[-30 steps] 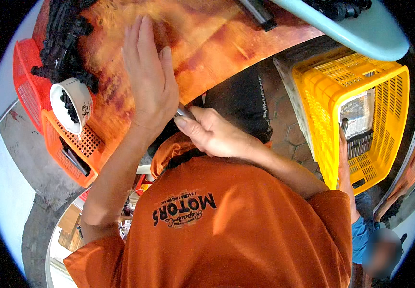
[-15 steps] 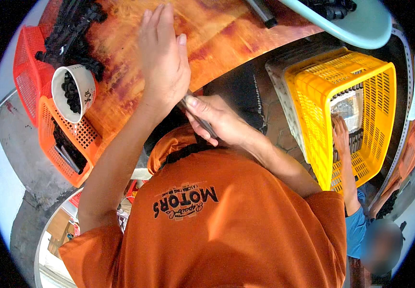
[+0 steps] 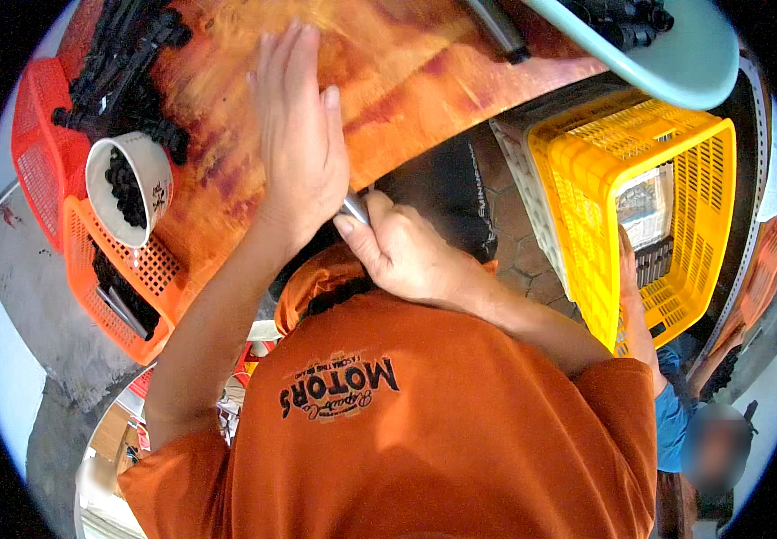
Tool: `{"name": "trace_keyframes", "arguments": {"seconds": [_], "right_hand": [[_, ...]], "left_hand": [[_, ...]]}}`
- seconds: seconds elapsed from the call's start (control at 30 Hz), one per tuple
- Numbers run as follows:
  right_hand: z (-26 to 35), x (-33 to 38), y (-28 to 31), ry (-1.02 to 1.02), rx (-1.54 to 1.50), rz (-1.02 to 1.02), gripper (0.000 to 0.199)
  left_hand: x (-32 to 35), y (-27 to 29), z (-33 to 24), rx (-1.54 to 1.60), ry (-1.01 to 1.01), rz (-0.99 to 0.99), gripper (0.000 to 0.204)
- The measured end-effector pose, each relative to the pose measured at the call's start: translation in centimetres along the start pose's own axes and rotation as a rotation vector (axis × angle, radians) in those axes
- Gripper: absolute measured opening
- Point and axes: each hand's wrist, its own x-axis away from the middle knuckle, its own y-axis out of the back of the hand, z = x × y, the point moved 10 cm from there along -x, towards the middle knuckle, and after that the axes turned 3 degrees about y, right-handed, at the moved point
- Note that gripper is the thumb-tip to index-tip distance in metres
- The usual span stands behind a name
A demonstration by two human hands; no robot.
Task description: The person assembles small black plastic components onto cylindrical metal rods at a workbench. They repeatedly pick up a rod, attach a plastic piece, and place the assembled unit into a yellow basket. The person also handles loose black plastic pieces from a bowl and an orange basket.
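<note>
**Right hand curled round a metal tube, left hand held out straight against its end or just beside it**

Your orange shirt fills the lower half of the view. Beyond it lies the wood-grained table, its near edge curving in front of you. On your right stands a yellow crate with slotted walls; a printed sheet and a row of dark tubes show inside, and a co-worker's hand is at its near side. A pale blue tray juts in at the upper right, bearing black parts. To your left sit a red basket and an orange basket, the latter with tubes in it, and a heap of black parts lies on the table near them.

Your left hand is open, palm flat, fingers long and close together, gripping nothing that shows; whether it touches the tube you cannot tell from here. Your right hand is closed, thumb along the metal tube, which sits between your two hands at the table's near edge, its lower part hidden in your fist. A white cup leans by the orange basket, holding small black pieces.
</note>
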Motion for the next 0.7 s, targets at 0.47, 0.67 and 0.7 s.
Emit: {"name": "trace_keyframes", "arguments": {"seconds": [0.47,0.67,0.7], "right_hand": [[0.1,0.0,-1.1,-0.156,-0.635,0.173,0.051],[3.9,0.5,2.7,0.101,-0.172,-0.039,0.038],[5.1,0.5,3.8,0.207,-0.137,-0.146,0.034]], "left_hand": [[-0.9,0.7,0.4,0.051,0.030,-0.071,0.051],[-0.3,4.9,3.1,0.553,0.281,-0.249,0.047],[-0.2,6.0,3.1,0.592,0.295,-0.283,0.047]]}}
